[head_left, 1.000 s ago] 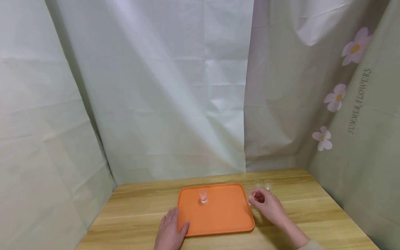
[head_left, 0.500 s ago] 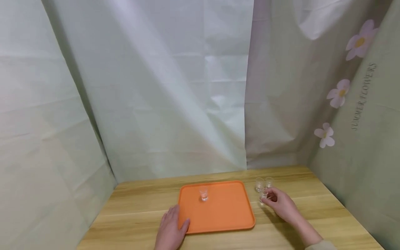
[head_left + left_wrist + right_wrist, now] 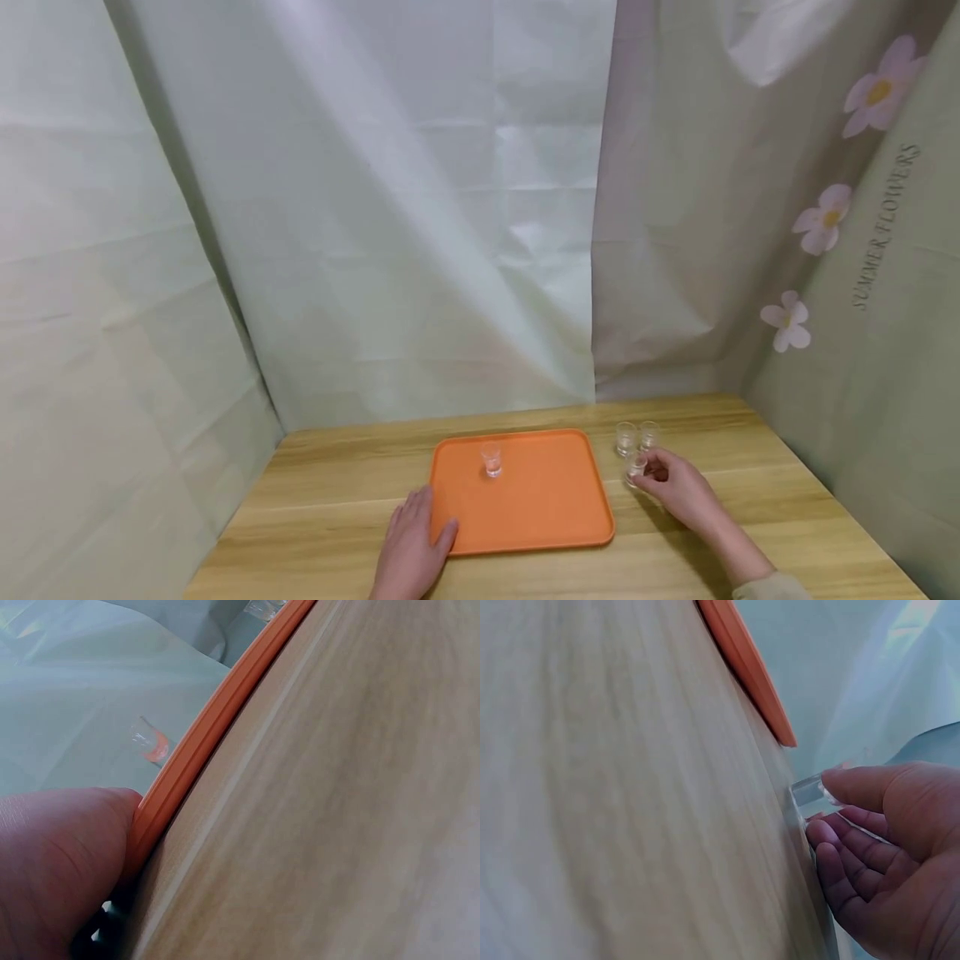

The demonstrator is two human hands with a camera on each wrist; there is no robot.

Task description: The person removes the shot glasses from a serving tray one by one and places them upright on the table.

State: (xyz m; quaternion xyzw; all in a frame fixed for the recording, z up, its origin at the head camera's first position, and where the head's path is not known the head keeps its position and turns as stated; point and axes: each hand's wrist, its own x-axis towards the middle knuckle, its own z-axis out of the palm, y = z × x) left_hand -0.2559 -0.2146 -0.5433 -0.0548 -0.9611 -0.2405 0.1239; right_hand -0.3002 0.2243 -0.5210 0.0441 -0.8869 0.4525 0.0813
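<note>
A small clear shot glass [image 3: 633, 473] stands at the right of the orange tray [image 3: 540, 508], and the thumb and fingertips of my right hand [image 3: 678, 492] pinch it. In the right wrist view, the thumb lies along this glass [image 3: 806, 791] close over the wooden tabletop. My left hand [image 3: 412, 542] rests at the tray's near left corner, fingers fairly straight along the side and thumb at the front edge. The left wrist view has that thumb touching the tray's rim [image 3: 217, 724]. Another shot glass [image 3: 492, 461] stands upright on the tray's back left part.
Behind the pinched glass, a shot glass [image 3: 626, 439] and another shot glass [image 3: 649, 436] stand side by side on the wooden table [image 3: 337, 492]. Pale hanging sheets [image 3: 420, 250] enclose the back and both sides, with printed flowers on the right one.
My right hand has moved right with the shot glass, from the tray's right edge to just in front of the two table glasses. My left hand stays at the tray corner.
</note>
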